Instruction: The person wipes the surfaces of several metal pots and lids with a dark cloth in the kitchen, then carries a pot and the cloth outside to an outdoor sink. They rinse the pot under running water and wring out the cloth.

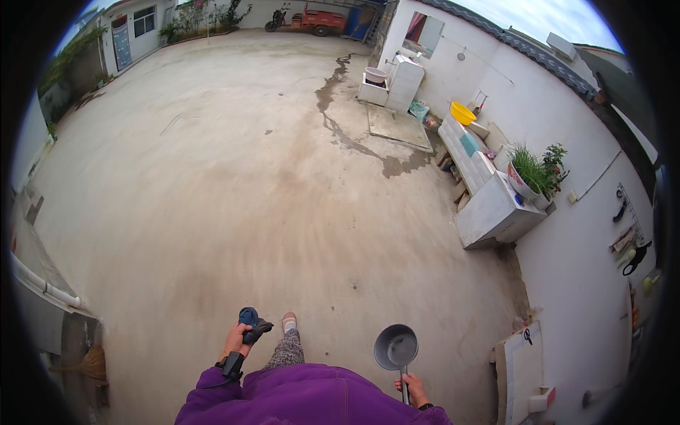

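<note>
My left hand (234,340) grips a bundle of dark cloth (255,325), blue on top and blackish at the side, held out in front of my body. The exact kind of cloth cannot be told. In my right hand (416,389) is the handle of a grey dipper (396,346), its round bowl facing up and pointing away from me. A lighter round patch shows at the bowl's bottom; whether it holds water is unclear. Between the two hands, one shoe (289,321) and a patterned trouser leg (287,349) show above the concrete floor.
Along the right wall runs a tiled counter (470,151) with a yellow basin (462,113) and potted plants (534,172). Farther off stands a washing sink (373,93) by a wet streak (340,135). A red cargo tricycle (319,21) is at the back. A broom (90,364) stands lower left.
</note>
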Available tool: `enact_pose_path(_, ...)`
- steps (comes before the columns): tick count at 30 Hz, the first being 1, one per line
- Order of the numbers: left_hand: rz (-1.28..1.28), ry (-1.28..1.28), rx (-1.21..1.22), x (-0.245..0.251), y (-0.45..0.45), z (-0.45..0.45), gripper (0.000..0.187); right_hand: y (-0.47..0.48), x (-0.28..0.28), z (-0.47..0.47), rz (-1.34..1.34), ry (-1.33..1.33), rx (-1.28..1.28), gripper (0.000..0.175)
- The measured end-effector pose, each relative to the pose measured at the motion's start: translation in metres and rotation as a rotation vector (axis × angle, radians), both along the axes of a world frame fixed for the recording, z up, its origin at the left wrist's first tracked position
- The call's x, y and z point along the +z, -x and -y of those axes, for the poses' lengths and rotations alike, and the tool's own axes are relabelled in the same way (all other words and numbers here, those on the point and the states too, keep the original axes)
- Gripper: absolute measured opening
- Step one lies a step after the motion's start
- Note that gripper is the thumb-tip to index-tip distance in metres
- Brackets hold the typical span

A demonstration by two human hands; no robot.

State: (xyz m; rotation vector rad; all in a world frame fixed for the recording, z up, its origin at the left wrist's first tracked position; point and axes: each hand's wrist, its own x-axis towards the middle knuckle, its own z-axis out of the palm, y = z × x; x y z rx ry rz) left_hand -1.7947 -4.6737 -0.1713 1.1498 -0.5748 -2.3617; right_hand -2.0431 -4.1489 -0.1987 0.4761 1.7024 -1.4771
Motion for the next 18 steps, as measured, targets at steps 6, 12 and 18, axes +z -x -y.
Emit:
enact_pose_path(6, -0.089, 0.024, 0.007, 0.034, 0.147, 0.144, 0.038, 0.096, 0.022, 0.124, 0.052, 0.023, -0.229, 0.023)
enact_pose_path(12, -0.073, 0.088, -0.116, 0.075, 0.287, 0.259, 0.035, 0.157, 0.029, 0.227, 0.015, -0.194, 0.192, 0.022)
enact_pose_path(18, -0.071, 0.087, -0.133, 0.047, 0.424, 0.354, 0.037, 0.288, -0.056, 0.302, 0.071, -0.227, 0.236, 0.023)
